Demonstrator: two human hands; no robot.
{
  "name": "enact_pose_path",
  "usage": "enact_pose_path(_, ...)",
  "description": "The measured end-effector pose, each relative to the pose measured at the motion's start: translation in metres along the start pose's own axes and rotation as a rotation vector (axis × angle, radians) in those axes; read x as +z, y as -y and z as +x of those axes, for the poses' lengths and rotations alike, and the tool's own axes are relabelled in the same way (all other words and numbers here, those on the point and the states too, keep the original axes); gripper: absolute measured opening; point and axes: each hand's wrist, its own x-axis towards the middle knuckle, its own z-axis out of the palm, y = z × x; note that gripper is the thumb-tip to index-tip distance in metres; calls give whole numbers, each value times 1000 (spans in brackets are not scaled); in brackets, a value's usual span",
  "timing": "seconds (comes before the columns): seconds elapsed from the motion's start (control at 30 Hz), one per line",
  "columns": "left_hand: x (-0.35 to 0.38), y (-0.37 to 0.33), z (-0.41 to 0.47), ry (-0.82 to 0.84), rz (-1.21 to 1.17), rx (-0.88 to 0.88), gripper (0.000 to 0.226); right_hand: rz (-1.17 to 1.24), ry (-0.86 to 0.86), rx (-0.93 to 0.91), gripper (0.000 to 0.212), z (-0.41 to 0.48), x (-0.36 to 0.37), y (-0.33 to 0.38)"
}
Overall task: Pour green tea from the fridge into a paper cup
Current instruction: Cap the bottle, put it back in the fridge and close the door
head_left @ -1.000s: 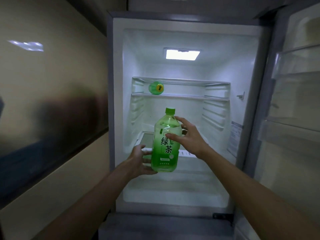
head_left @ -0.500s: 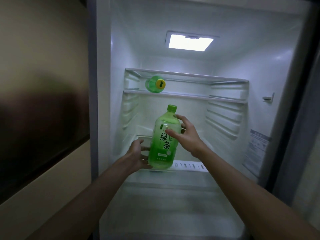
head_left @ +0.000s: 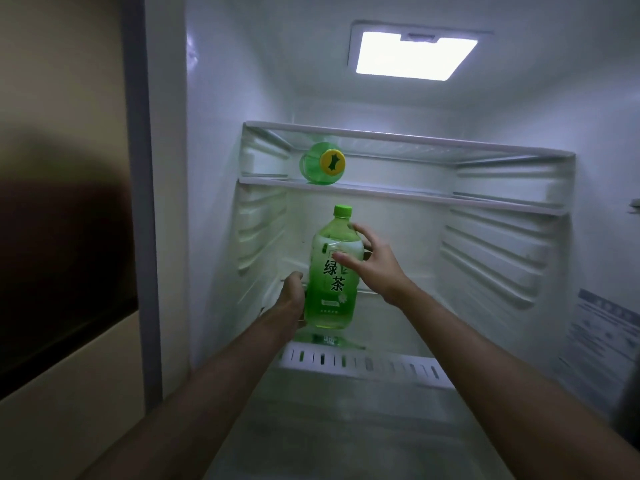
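Head view looks straight into the open white fridge point(head_left: 221, 133), and both hands are on the prize: a clear plastic green tea bottle point(head_left: 332, 285) with a green screw cap point(head_left: 342, 210) and dark characters down its label, standing upright near the middle of the frame. The left hand point(head_left: 292, 294) comes in at eight o'clock of the bottle and clasps its lower body, fingers going round the back out of sight. The right hand point(head_left: 374, 263) takes the shoulder from three o'clock, thumb laid across the front of the label, fingers curled round the far side. The base sits right at the lower glass shelf with its slotted white front trim point(head_left: 381, 367) (a green reflection shows just beneath it), though whether it touches the glass I cannot tell. At twelve o'clock of the bottle, a second green plastic bottle point(head_left: 320, 164) lies on its side on the upper glass shelf point(head_left: 450, 199), yellow cap facing the camera. At one o'clock in the frame the rectangular ceiling lamp point(head_left: 415, 55) glows white; at four o'clock a printed sticker point(head_left: 602, 337) is on the right inner wall, too blurred to read.
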Motion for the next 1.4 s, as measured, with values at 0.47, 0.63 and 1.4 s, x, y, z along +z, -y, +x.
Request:
enact_pose_path(0.47,15,-1,36,-51,-20,77,52,9,23,3,68,37,5,-39)
enact_pose_path(0.63,17,-1,37,-24,-16,70,54,14,38,14,69,38,3,-46)
enact_pose_path(1.4,8,5,-4,-22,677,341,49,-358,47,238,64,-24,-11,3)
